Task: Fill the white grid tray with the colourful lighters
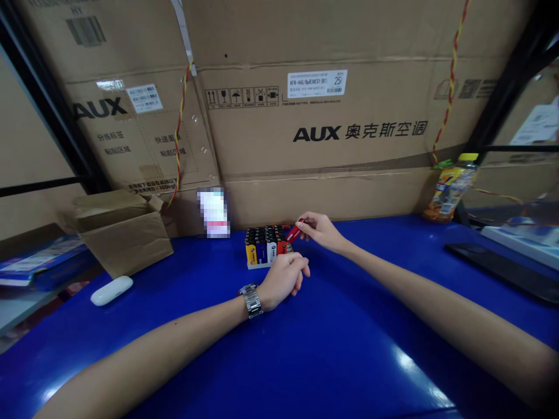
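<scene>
My right hand (321, 231) pinches a red lighter (295, 231), tilted, just above the right end of a tray of lighters. Rows of upright lighters with black tops fill the pale tray (258, 266); the front ones are yellow (251, 255), blue (261, 252), white (271, 250) and orange-red (282, 248). At the tray's front right corner is my left hand (286, 279), with a metal watch (251, 301) on its wrist. Its fingers are curled, and whether they hold anything is hidden. The hand covers part of the tray's right side.
Behind the tray, a phone with a blurred screen (213, 213) leans against large cardboard boxes (323, 186). An opened carton (126, 235) and a white case (112, 290) are at left. A drink bottle (452, 189) and a black flat object (498, 270) lie right on the blue table (314, 361).
</scene>
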The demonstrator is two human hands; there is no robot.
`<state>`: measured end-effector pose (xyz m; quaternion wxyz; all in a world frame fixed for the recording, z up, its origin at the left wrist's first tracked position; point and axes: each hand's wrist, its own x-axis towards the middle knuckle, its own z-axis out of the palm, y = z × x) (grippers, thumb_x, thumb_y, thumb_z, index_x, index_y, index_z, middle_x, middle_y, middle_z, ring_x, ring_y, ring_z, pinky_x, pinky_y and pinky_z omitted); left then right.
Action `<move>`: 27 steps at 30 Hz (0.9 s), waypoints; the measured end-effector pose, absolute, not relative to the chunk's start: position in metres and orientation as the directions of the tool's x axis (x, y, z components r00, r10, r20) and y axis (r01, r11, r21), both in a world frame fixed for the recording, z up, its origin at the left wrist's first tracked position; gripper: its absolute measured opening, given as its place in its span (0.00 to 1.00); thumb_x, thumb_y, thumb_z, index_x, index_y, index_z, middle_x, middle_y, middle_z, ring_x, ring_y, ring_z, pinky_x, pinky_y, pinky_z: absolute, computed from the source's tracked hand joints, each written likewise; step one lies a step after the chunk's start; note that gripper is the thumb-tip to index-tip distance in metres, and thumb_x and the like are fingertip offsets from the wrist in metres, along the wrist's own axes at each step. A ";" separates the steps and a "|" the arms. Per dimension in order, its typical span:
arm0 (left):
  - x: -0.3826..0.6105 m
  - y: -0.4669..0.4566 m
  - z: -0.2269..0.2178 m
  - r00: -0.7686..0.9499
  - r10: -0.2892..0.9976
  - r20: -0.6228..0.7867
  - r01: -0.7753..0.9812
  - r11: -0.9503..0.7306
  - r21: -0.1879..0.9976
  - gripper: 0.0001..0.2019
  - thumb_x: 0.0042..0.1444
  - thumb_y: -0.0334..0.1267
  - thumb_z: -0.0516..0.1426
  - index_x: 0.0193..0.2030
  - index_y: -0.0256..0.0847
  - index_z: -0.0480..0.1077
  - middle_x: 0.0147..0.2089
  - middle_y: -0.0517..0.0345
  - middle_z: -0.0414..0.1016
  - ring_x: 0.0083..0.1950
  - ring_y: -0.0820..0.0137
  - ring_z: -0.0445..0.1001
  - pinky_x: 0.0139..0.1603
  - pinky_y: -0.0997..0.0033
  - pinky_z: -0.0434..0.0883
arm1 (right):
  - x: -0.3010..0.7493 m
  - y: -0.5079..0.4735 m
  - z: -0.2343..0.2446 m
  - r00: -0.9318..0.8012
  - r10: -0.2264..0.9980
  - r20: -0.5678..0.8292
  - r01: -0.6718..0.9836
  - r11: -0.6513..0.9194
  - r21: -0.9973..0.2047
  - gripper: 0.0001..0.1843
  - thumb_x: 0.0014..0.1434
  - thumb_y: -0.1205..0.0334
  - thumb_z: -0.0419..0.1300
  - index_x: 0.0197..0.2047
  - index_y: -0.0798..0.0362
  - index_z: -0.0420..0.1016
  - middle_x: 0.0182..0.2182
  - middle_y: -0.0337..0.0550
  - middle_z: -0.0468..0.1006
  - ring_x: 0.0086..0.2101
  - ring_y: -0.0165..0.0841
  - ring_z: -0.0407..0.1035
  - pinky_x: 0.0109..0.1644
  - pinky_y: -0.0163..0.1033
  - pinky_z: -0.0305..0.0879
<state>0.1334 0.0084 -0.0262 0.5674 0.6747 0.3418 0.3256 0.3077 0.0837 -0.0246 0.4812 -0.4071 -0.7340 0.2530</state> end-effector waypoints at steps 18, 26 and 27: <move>0.130 0.003 -0.022 0.583 0.806 0.098 0.213 -0.268 0.939 0.13 0.59 0.39 0.48 0.25 0.39 0.63 0.14 0.67 0.58 0.14 0.79 0.57 0.15 0.80 0.54 | 0.290 0.090 -0.027 -0.453 0.730 0.512 0.646 0.665 -0.376 0.22 0.65 0.58 0.47 0.59 0.56 0.66 0.50 0.51 0.75 0.47 0.36 0.71 0.50 0.43 0.65; 0.130 0.003 -0.021 0.579 0.810 0.089 0.219 -0.259 0.941 0.13 0.59 0.36 0.48 0.24 0.39 0.63 0.14 0.67 0.58 0.14 0.79 0.56 0.16 0.80 0.55 | 0.326 0.069 -0.039 -0.095 0.856 0.508 0.995 0.103 0.014 0.20 0.63 0.58 0.47 0.51 0.62 0.69 0.46 0.63 0.72 0.48 0.51 0.64 0.48 0.54 0.60; 0.130 0.003 -0.021 0.579 0.810 0.087 0.219 -0.258 0.941 0.13 0.59 0.36 0.48 0.24 0.39 0.63 0.14 0.67 0.57 0.14 0.79 0.56 0.16 0.80 0.54 | 0.330 0.067 -0.039 -0.044 0.880 0.472 0.998 0.023 0.050 0.19 0.62 0.59 0.48 0.49 0.63 0.70 0.45 0.64 0.71 0.48 0.53 0.63 0.46 0.54 0.60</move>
